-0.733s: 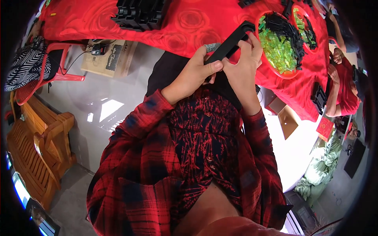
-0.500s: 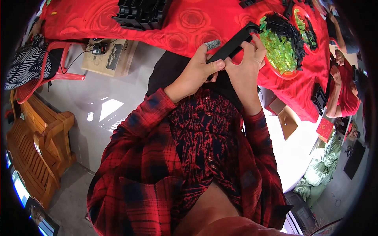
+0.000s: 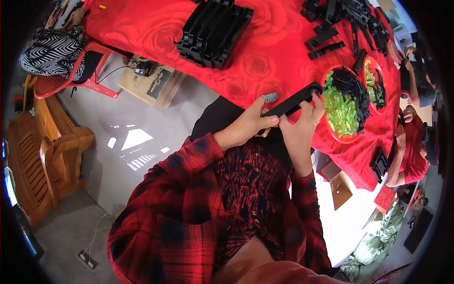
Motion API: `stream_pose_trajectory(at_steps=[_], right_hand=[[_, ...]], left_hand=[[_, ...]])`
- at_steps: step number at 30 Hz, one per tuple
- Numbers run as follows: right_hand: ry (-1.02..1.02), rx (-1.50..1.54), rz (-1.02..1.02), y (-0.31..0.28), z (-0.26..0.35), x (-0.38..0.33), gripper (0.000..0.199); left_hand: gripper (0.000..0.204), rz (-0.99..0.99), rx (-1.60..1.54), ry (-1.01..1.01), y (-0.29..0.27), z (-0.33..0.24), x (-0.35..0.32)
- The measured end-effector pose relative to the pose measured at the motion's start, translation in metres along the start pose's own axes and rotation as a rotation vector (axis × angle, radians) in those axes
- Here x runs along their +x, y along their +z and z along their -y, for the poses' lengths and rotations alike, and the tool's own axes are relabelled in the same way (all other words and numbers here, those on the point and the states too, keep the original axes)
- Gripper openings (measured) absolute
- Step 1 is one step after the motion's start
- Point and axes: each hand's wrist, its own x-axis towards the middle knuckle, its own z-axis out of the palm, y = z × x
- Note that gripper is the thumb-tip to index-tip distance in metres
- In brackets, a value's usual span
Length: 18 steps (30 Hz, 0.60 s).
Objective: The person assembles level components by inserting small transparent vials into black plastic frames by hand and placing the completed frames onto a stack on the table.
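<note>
A long, narrow black plastic part [image 3: 289, 105] is held slantwise by both hands near the table edge. My left hand [image 3: 245, 126] is closed around its near end, thumb along the side. A grey, fuzzy-looking cover [image 3: 270, 98] sits at a left fingertip. My right hand [image 3: 301, 127] grips the part farther along, its fingers bent over the far end. Just right of that hand stands an orange-red basin [image 3: 348, 141]. In it are yellow-green translucent pieces [image 3: 339, 111] and thin black pieces [image 3: 347, 81].
On the red rose-patterned tablecloth [image 3: 151, 28] stands a stack of black plastic frames [image 3: 213, 33]. Loose black parts [image 3: 354, 21] lie at the far right, near a second basin [image 3: 378, 111]. Co-workers sit at the right and far left. A cardboard box [image 3: 152, 87] stands on the floor.
The view has shifted, so more of the tabletop and loose black parts show. Both hands keep hold of the black plastic part, with little visible change in grip.
</note>
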Motion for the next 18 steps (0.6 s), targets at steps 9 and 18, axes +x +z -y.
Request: stream_pose_trajectory(at_steps=[9,18], right_hand=[[-0.014,0.088,0.083,0.004,0.019,0.022,0.046],[-0.238,0.031,0.083,0.002,0.025,0.055,0.02]], left_hand=[[0.067,-0.009,-0.057,0.01,-0.017,-0.001,0.002],[0.047,-0.11,-0.087,0.07,-0.051,-0.026,0.0]])
